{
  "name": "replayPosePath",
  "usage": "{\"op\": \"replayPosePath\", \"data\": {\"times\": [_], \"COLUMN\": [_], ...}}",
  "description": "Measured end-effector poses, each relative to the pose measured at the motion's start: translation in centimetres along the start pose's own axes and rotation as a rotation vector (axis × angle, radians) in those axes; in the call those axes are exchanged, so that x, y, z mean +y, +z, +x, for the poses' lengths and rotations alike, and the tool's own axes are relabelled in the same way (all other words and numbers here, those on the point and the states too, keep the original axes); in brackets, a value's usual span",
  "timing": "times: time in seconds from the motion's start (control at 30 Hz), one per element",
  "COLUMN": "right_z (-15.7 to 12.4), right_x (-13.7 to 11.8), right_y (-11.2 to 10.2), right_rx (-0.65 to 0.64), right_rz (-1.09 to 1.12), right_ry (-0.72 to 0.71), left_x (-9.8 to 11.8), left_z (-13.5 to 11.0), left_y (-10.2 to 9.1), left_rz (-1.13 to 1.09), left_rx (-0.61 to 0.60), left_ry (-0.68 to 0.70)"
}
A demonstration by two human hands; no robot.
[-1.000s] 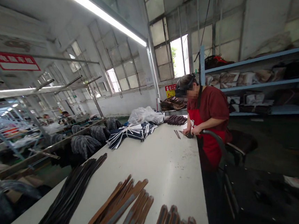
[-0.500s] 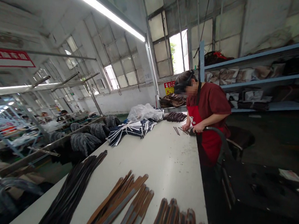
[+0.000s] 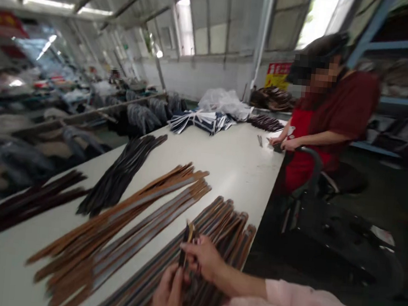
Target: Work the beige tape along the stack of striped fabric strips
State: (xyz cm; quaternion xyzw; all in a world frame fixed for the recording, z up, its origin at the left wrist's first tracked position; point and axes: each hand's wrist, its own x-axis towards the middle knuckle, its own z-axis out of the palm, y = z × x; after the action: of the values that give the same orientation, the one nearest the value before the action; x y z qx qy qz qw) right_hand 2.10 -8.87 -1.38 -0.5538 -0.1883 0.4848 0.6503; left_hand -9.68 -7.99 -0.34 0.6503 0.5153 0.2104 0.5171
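Near the front right edge of the table, my left hand (image 3: 169, 290) is closed, its thumb and fingers pinching a narrow dark strip (image 3: 183, 249) that stands up. Just above it, my right hand (image 3: 206, 257) is closed with bent fingers against the same strip. A small yellowish, pointed thing shows at its fingertips, too blurred to name. Under and around both hands lies a bundle of long brown and grey strips (image 3: 151, 270). To their left are grey-faced brown strips (image 3: 139, 235) and a loose bundle of brown strips (image 3: 127, 208).
Black strips (image 3: 119, 176) and dark maroon strips (image 3: 24, 206) lie further left on the white table (image 3: 239, 161). Navy-and-white pieces (image 3: 203, 122) sit at the far end under clear plastic (image 3: 223, 100). A co-worker in a red apron (image 3: 301, 118) works at the right edge, beside a hose (image 3: 313, 165).
The view has tilted down and shifted closer to the strips. Both my hands now show, raised with a dark strip; before, only a fingertip and a thin metal tip showed at the bottom edge.
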Motion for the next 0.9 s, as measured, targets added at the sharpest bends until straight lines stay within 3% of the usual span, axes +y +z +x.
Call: {"op": "replayPosePath", "data": {"times": [0.03, 0.13, 0.27, 0.33, 0.4, 0.5, 0.6, 0.67, 0.73, 0.83, 0.9], "right_z": [0.0, 0.1, -0.3, -0.8, -1.3, -2.0, -1.4, 0.7, 4.7, 12.9, 18.4], "right_x": [0.3, 0.5, 0.7, 1.3, 2.0, 3.3, 4.5, 5.1, 5.2, 4.9, 4.8], "right_y": [0.3, 0.7, 1.1, 1.7, 2.7, 3.8, 3.4, 2.0, -0.1, -3.4, -5.1], "right_rx": [-0.066, -0.118, -0.117, -0.117, -0.121, -0.188, -0.337, -0.338, -0.191, 0.078, 0.126], "right_rz": [0.088, 0.201, 0.134, 0.11, 0.083, 0.044, -0.027, -0.157, -0.366, -0.75, -0.977], "right_ry": [0.05, 0.115, 0.148, 0.152, 0.154, 0.188, 0.194, 0.147, 0.05, -0.208, -0.388], "left_x": [-0.6, -1.1, 1.3, 2.4, 2.7, 1.8, 0.2, -1.0, -2.5, -6.4, -10.2], "left_z": [0.2, 0.3, -0.3, -0.1, 0.4, 1.3, 2.4, 3.8, 6.3, 11.7, 15.5], "left_y": [-0.1, -1.2, -3.4, -3.9, -3.8, -3.2, -3.9, -5.8, -8.9, -14.2, -17.4], "left_rz": [-0.034, -0.003, 0.256, 0.253, 0.144, -0.052, -0.179, -0.141, 0.021, 0.353, 0.507], "left_rx": [0.015, 0.164, 0.394, 0.369, 0.257, 0.124, 0.135, 0.162, 0.19, 0.325, 0.448], "left_ry": [-0.014, 0.148, 0.318, 0.393, 0.409, 0.31, 0.162, 0.083, 0.063, 0.192, 0.288]}}
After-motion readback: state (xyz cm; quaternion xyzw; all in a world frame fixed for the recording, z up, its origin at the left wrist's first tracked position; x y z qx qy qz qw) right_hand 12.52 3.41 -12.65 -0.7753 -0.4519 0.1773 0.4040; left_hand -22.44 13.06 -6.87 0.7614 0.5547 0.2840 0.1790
